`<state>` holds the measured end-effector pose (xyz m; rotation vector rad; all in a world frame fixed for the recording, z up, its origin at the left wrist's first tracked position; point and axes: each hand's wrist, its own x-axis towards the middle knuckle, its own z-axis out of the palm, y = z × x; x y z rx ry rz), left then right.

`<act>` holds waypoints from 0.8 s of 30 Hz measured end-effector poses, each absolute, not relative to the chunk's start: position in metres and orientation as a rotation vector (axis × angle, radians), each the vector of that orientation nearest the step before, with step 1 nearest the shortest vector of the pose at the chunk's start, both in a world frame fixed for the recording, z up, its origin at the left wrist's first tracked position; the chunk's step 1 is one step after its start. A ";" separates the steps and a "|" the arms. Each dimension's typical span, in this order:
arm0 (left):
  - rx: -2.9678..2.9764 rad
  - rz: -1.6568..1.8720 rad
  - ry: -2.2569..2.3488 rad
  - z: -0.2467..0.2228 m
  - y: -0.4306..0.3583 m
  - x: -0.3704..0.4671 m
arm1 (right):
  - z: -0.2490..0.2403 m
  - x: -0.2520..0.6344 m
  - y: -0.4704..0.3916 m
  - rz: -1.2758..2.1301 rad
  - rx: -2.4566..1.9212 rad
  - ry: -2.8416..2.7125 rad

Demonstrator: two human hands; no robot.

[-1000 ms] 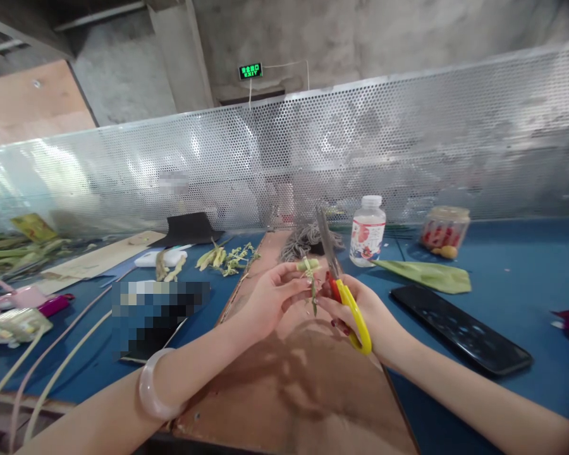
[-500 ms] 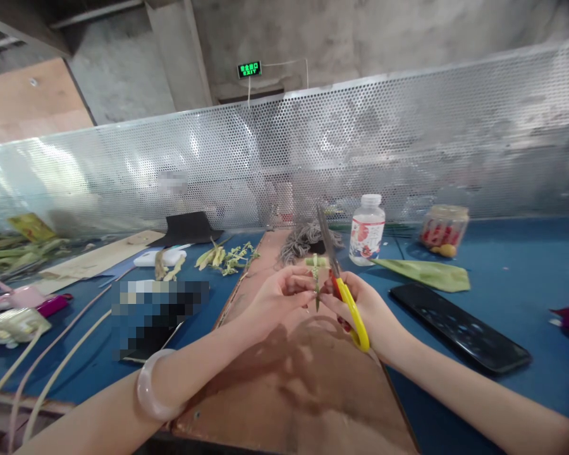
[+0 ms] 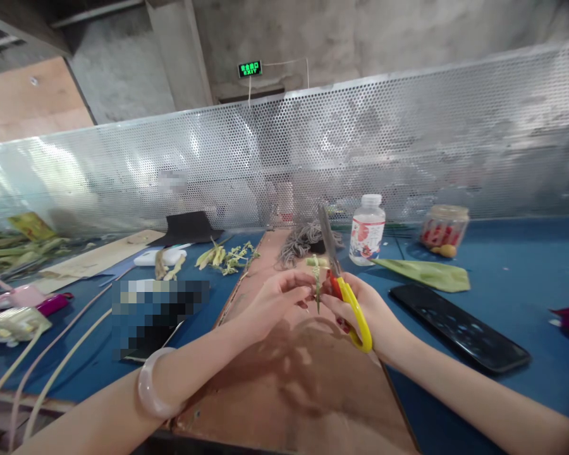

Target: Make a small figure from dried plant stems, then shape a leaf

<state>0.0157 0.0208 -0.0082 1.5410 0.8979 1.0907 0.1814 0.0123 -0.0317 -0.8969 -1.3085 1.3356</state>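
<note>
My right hand (image 3: 360, 306) grips a pair of scissors (image 3: 353, 313) with yellow and red handles; the blades point up and away. Between my two hands is a thin green plaited leaf strip (image 3: 317, 278), upright, with a narrow tip pointing down. My left hand (image 3: 282, 297), closed with curled fingers, is at the strip's left side and appears to pinch it. My right fingertips are close to the strip's lower part. A short pale green piece (image 3: 310, 261) shows behind the strip. A pale bangle (image 3: 154, 382) is on my left wrist.
Beyond my hands lies tangled grey yarn (image 3: 296, 243). To the right are a white bottle (image 3: 367, 230), a jar (image 3: 446, 227), a green leaf (image 3: 427, 275) and a black phone (image 3: 459, 325). Left are dried plant sprigs (image 3: 232, 258) and cables (image 3: 66, 354). A perforated metal screen (image 3: 384, 139) stands behind.
My left thumb has drawn back slightly to the left from the strip. My right hand and the scissors have shifted a little to the right.
</note>
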 end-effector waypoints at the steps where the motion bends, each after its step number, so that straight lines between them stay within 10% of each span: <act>1: 1.527 1.096 0.912 -0.008 0.021 0.016 | -0.031 0.181 0.012 1.343 -0.885 -1.316; 24: 1.358 0.925 0.763 -0.012 0.033 0.007 | -0.028 0.180 0.012 1.443 -0.821 -1.262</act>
